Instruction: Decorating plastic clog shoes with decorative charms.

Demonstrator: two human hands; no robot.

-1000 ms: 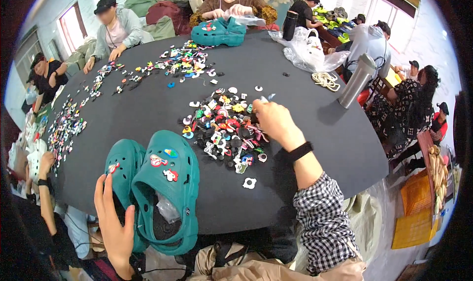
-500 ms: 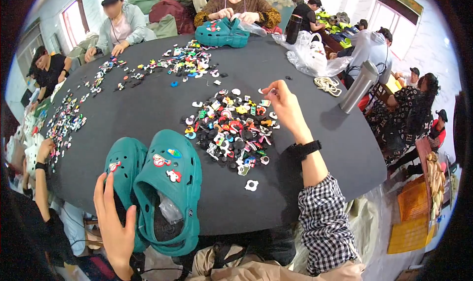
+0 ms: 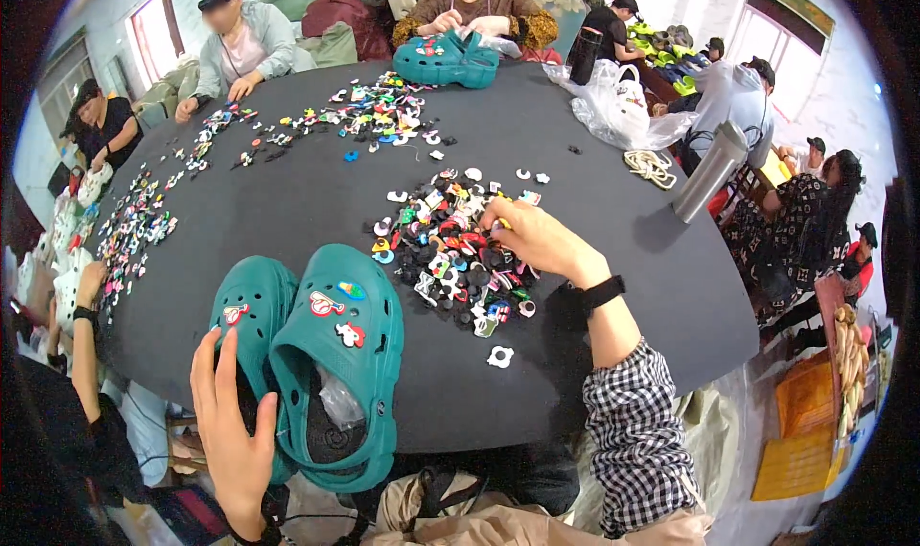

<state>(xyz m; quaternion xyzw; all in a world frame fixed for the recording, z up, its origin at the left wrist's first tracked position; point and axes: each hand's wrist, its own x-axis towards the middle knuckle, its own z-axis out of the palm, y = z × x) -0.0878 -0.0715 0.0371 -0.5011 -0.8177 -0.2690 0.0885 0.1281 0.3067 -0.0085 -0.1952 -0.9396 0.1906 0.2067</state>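
Note:
A pair of teal clogs stands at the near edge of the table, toes pointing away. The right clog point(image 3: 369, 369) bears several shoe charms, among them a baseball charm point(image 3: 327, 304) and a red-and-white one point(image 3: 351, 334); clear plastic shows inside it. The left clog point(image 3: 251, 283) has a similar baseball charm. My left hand point(image 3: 230, 417) lies against the left clog's outer side, fingers stretched out. Over the heap of mixed charms point(image 3: 450, 249), my right hand point(image 3: 537, 239) pinches a charm with some yellow point(image 3: 501, 224), partly hidden by the fingers.
More charms point(image 3: 379, 105) lie scattered at the far side and left. Across the table a person handles another teal clog point(image 3: 446, 59). A steel flask point(image 3: 711, 172), a cord coil point(image 3: 650, 169) and a plastic bag point(image 3: 613, 101) stand at the right. A co-worker's hand point(image 3: 89, 285) is at the left.
My right hand has come down and leftward from the heap's far right edge into the heap, its fingertips now among the charms. My left hand stays by the clog. The view has shifted slightly.

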